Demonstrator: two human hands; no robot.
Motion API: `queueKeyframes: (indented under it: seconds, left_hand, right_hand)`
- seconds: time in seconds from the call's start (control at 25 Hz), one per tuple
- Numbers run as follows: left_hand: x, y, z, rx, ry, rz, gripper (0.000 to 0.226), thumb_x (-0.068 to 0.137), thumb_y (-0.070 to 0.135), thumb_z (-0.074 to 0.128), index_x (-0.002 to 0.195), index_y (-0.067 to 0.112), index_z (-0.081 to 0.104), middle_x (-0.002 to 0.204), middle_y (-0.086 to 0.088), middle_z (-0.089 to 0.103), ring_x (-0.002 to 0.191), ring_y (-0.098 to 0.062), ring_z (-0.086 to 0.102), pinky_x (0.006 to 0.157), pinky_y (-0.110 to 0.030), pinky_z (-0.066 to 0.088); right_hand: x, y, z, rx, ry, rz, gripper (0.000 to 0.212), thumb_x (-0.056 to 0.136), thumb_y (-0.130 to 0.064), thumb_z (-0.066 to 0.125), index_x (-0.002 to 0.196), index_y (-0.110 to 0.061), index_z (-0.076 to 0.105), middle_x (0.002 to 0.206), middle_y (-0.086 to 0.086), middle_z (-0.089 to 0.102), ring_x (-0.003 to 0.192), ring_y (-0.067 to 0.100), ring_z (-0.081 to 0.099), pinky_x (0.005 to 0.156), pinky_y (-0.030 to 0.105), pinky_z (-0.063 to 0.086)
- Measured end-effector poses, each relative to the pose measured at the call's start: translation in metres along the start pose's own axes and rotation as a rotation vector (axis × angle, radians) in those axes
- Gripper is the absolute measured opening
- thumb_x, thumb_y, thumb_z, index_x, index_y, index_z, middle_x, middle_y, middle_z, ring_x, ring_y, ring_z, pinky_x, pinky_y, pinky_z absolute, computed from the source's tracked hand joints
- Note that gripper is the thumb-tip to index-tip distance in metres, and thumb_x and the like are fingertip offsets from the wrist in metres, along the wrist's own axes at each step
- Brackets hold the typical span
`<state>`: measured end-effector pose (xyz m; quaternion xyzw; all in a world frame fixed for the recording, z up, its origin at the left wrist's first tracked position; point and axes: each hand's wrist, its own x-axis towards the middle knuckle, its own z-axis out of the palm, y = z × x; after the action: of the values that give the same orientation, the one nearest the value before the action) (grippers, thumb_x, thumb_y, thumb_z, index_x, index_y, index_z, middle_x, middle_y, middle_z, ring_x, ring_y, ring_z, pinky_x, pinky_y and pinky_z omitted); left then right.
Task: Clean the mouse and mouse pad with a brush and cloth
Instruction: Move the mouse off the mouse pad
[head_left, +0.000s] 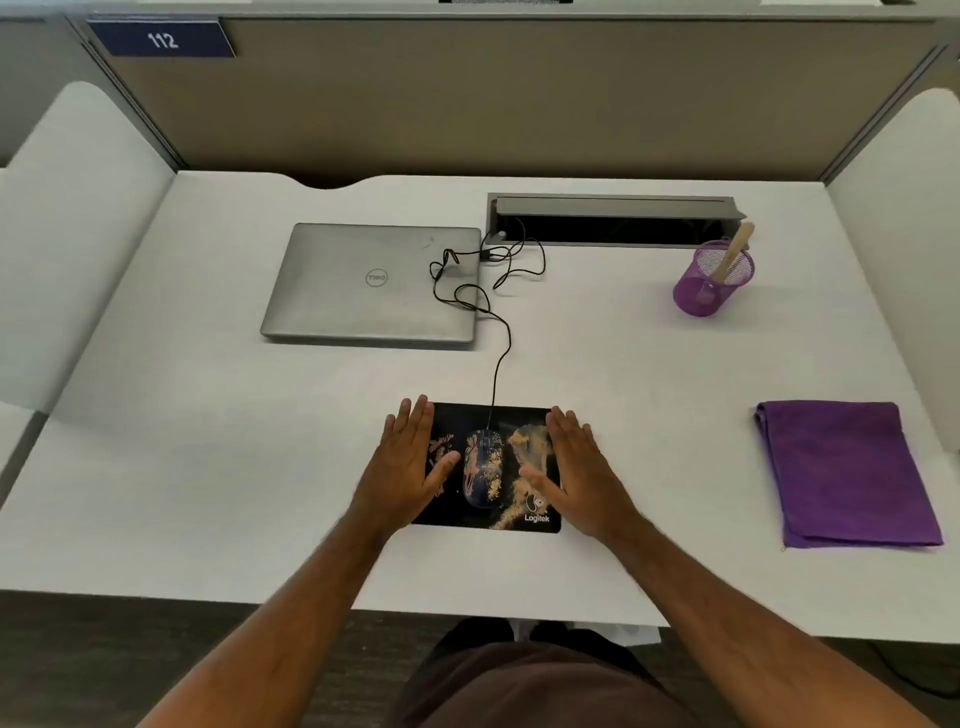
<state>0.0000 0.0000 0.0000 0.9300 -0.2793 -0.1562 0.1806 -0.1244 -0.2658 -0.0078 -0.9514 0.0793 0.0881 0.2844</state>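
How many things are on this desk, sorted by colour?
Purple: 2, cloth and mesh cup
Black: 2, mouse pad and mouse
Grey: 1, laptop
Wooden: 1, brush in the cup
Total: 6

I see my left hand (404, 467) and right hand (581, 475) lying flat with straight fingers on the black rectangular mouse pad (511, 519), the dusty black corded mouse (483, 467) between them, a folded purple cloth (847, 470) well right.
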Motion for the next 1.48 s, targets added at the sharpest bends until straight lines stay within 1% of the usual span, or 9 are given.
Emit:
queueKeyframes:
  seconds: [0.08,0.2,0.32,0.4,0.44,0.64,0.88,1.24,1.48]
  left_hand:
    - [-0.007,0.009,0.003,0.016,0.020,0.006,0.095,0.097,0.078,0.017,0.166,0.016,-0.004,0.172,0.003,-0.013,0.157,-0.009,-0.021,0.128,-0.033,-0.009]
    - [-0.018,0.033,0.012,0.008,0.040,-0.026,0.098,0.097,0.078,0.026,0.166,0.012,0.002,0.173,-0.002,-0.001,0.160,-0.013,-0.009,0.131,-0.037,0.000]
    - [-0.024,0.060,0.017,-0.051,0.090,-0.095,0.100,0.095,0.076,0.042,0.164,0.008,0.016,0.170,-0.011,0.023,0.159,-0.024,0.017,0.130,-0.040,0.016]
    - [-0.028,0.076,0.021,-0.022,0.123,-0.131,0.104,0.092,0.079,0.038,0.161,0.002,0.024,0.163,-0.015,0.035,0.152,-0.031,0.031,0.127,-0.044,0.026]
    - [-0.029,0.082,0.025,0.000,0.129,-0.141,0.106,0.091,0.080,0.036,0.159,-0.001,0.026,0.162,-0.018,0.037,0.150,-0.033,0.034,0.127,-0.044,0.024]
    - [-0.027,0.095,0.039,0.005,0.085,-0.241,0.105,0.095,0.071,0.049,0.162,-0.001,0.011,0.167,-0.019,0.024,0.157,-0.033,0.020,0.126,-0.034,0.004]
    - [-0.021,0.108,0.041,0.011,0.127,-0.297,0.100,0.096,0.059,0.061,0.159,-0.007,0.019,0.160,-0.025,0.034,0.150,-0.037,0.031,0.127,-0.044,0.022]
    - [-0.012,0.122,0.038,0.033,0.098,-0.422,0.100,0.098,0.058,0.059,0.160,-0.004,0.012,0.164,-0.022,0.027,0.155,-0.035,0.023,0.129,-0.042,0.018]
    - [-0.009,0.127,0.039,0.038,0.137,-0.464,0.103,0.091,0.056,0.068,0.157,-0.007,0.020,0.158,-0.023,0.039,0.147,-0.035,0.037,0.124,-0.044,0.031]
  right_hand:
    - [-0.001,-0.004,0.002,-0.020,0.006,-0.033,0.100,0.094,-0.082,0.020,0.166,-0.016,0.000,0.173,-0.005,-0.009,0.158,0.009,-0.017,0.127,0.027,-0.011]
    - [-0.003,0.000,0.007,-0.093,-0.010,-0.035,0.098,0.095,-0.081,0.010,0.166,-0.015,-0.003,0.173,-0.001,-0.013,0.158,0.011,-0.021,0.129,0.033,-0.010]
    - [-0.006,0.017,0.007,-0.157,0.003,-0.019,0.097,0.094,-0.080,-0.001,0.165,-0.013,-0.007,0.172,0.002,-0.017,0.158,0.015,-0.021,0.130,0.037,-0.008]
    - [-0.009,0.028,0.006,-0.201,0.018,0.013,0.097,0.094,-0.079,-0.005,0.164,-0.012,-0.009,0.172,0.003,-0.019,0.158,0.017,-0.021,0.130,0.039,-0.007]
    - [-0.011,0.034,0.006,-0.219,0.022,0.028,0.098,0.094,-0.079,-0.006,0.164,-0.011,-0.009,0.172,0.004,-0.020,0.158,0.018,-0.021,0.130,0.039,-0.008]
    - [-0.018,0.059,0.001,-0.287,0.052,0.066,0.096,0.095,-0.077,-0.007,0.164,-0.009,-0.008,0.172,0.007,-0.017,0.160,0.022,-0.015,0.131,0.042,-0.004]
    - [-0.019,0.079,0.002,-0.371,0.041,0.043,0.091,0.101,-0.070,0.000,0.164,-0.004,0.002,0.174,0.013,-0.005,0.161,0.027,-0.005,0.131,0.047,0.007]
    - [-0.018,0.081,0.003,-0.375,0.063,0.014,0.089,0.103,-0.066,0.014,0.164,-0.003,0.007,0.173,0.015,0.004,0.161,0.029,0.003,0.131,0.048,0.010]
    - [-0.018,0.084,0.002,-0.364,0.056,0.015,0.088,0.103,-0.065,0.017,0.164,-0.001,0.010,0.173,0.017,0.008,0.161,0.031,0.007,0.130,0.050,0.014]
